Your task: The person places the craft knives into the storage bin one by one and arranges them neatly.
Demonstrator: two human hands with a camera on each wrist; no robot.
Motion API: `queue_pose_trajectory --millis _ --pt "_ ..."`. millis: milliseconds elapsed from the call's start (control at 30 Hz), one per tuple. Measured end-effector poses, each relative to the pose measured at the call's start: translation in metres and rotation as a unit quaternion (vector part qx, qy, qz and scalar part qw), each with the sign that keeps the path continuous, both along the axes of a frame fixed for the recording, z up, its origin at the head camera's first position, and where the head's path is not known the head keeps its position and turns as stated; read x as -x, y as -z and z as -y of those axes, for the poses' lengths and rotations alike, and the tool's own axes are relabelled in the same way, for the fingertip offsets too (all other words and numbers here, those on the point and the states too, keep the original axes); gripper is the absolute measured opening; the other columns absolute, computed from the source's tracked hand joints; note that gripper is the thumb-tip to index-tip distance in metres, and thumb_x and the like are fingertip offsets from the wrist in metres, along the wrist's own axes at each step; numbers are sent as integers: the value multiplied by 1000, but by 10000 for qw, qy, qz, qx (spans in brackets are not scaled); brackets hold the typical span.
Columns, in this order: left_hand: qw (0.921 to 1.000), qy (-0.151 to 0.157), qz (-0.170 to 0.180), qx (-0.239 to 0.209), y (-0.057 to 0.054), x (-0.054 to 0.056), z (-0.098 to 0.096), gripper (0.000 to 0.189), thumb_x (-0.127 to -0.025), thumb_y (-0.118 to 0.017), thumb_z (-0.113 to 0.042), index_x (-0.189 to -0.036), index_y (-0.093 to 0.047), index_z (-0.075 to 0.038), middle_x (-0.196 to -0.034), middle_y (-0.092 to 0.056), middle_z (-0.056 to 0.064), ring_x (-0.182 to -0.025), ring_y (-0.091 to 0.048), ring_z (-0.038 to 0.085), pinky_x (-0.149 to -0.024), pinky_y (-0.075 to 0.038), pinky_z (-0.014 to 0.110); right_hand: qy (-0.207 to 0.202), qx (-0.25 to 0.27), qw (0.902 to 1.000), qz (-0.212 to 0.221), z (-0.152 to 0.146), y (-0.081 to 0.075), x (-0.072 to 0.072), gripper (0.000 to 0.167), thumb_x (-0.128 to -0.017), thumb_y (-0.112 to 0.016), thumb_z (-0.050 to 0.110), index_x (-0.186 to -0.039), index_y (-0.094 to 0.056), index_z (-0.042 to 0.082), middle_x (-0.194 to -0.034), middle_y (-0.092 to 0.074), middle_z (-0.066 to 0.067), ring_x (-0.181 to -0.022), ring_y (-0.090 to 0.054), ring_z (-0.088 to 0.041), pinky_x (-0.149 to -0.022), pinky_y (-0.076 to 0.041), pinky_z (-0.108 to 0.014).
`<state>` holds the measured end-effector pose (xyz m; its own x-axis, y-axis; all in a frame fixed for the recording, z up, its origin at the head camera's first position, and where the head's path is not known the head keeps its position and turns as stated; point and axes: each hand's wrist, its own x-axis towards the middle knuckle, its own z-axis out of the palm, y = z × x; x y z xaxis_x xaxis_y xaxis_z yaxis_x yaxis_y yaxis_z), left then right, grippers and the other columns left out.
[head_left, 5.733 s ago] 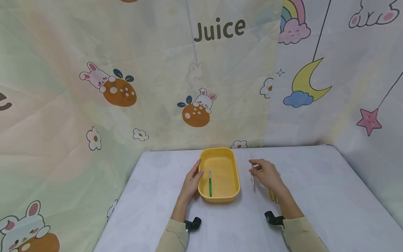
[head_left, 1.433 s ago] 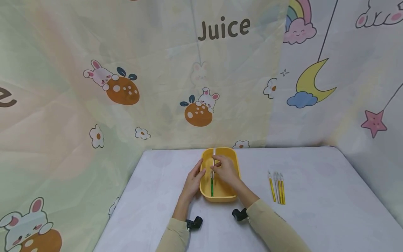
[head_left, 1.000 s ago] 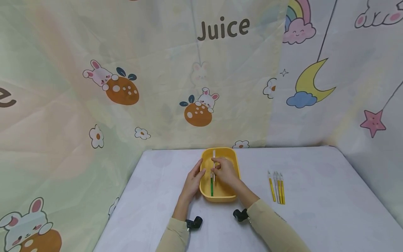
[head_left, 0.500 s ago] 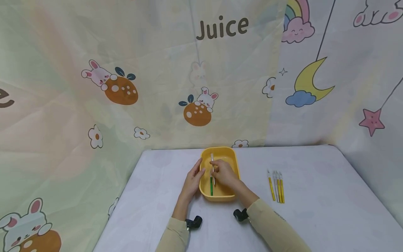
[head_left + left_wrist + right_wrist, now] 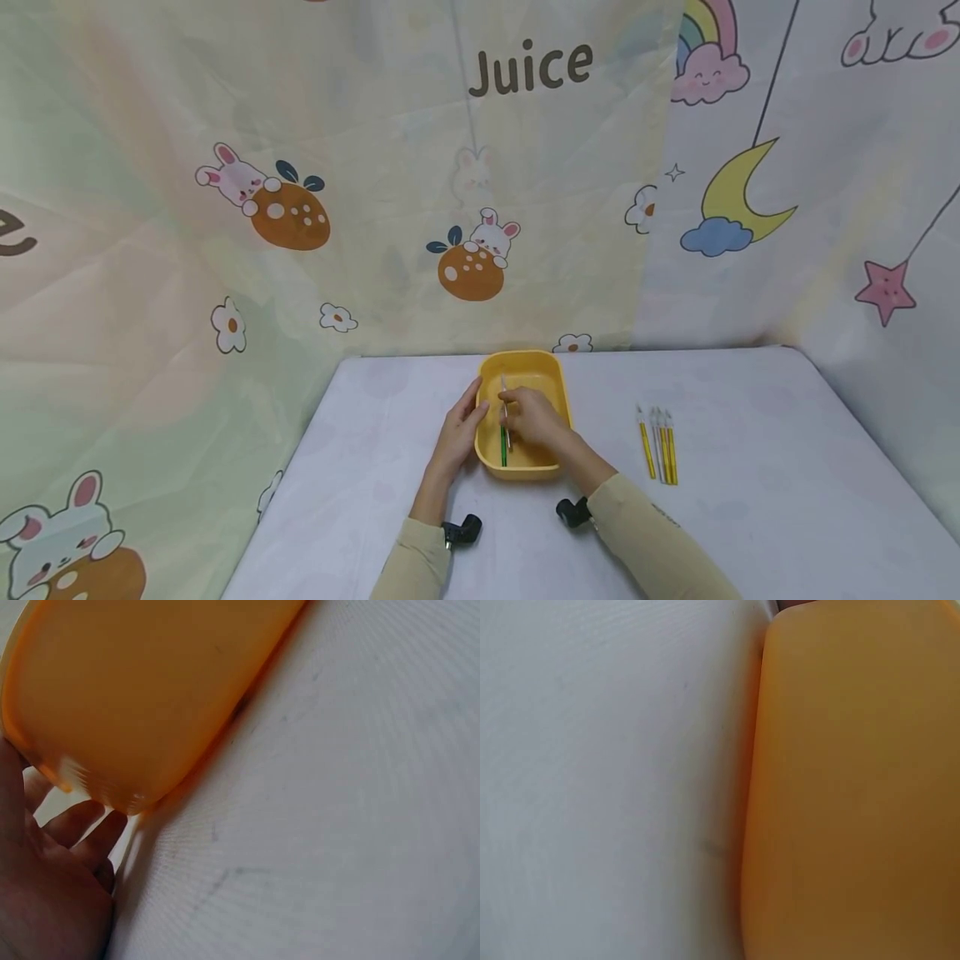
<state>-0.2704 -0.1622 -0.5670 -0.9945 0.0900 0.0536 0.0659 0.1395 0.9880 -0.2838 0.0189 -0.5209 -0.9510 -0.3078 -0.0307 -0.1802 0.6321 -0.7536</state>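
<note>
My left hand (image 5: 455, 429) holds the left side of a yellow plastic tray (image 5: 525, 473), thumb at the rim and fingers along the outer wall. In the left wrist view, bent fingers of that left hand (image 5: 56, 877) meet the tray's wall (image 5: 150, 697). Inside the tray, my right hand (image 5: 536, 415) pinches a slim silvery paintbrush (image 5: 503, 383), pale tip pointing away. Beside it on the tray floor lies a green-handled paintbrush (image 5: 503, 452), partly hidden by the right fingers. The right wrist view shows the tray's outer wall (image 5: 855, 780) but not the hand.
To the right of the tray, several yellow and silvery paintbrushes (image 5: 664, 446) lie side by side on the white tablecloth (image 5: 750, 500). A printed cloth backdrop (image 5: 375, 250) rises behind the table. Small black wrist cameras (image 5: 462, 529) sit at both cuffs.
My right hand picked up the silvery paintbrush right of the tray and carried it left into it. Over the last second the brush has come lower and nearer, beside the green one.
</note>
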Motion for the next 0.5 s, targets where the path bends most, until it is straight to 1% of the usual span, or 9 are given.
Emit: queue_pose_trajectory --millis 133,200,300,400,500 --pt "10000 9 45 -13 0 0 0 54 -108 -56 -36 -160 -41 -33 -168 -34 -10 -160 -25 17 -131 -22 46 -68 -86 9999 11 0 2 0 45 -92 -79 10 -135 -69 5 -132 -68 -15 -107 -60 -26 -99 -57 -43" --pt "10000 -3 49 0 0 0 0 54 -108 -56 -35 -160 -41 -33 -169 -34 -10 -160 -25 17 -131 -22 47 -128 -188 9997 -55 0 3 0 45 -91 -81 10 -134 -70 3 -126 -69 -13 -103 -61 -24 -92 -58 -39" --pt "10000 -11 21 51 0 0 0 54 -109 -55 -32 -161 -40 -32 -169 -34 -9 -160 -25 18 -131 -22 47 -226 -310 9992 -114 0 6 0 47 -88 -83 10 -133 -70 2 -116 -70 -10 -95 -61 -20 -80 -55 -30" --pt "10000 -15 15 88 1 0 0 54 -109 -54 -32 -161 -40 -32 -169 -34 -10 -160 -25 17 -131 -22 47 -285 -177 9994 44 -1 7 0 50 -87 -84 9 -134 -68 0 -108 -67 -9 -80 -64 -15 -67 -55 -24" --pt "10000 -3 15 89 1 0 0 54 -109 -54 -33 -161 -40 -32 -169 -34 -10 -160 -25 17 -131 -23 47 -350 -20 9992 187 -1 8 0 51 -87 -83 7 -134 -67 -2 -103 -64 -11 -63 -66 -13 -57 -57 -22"
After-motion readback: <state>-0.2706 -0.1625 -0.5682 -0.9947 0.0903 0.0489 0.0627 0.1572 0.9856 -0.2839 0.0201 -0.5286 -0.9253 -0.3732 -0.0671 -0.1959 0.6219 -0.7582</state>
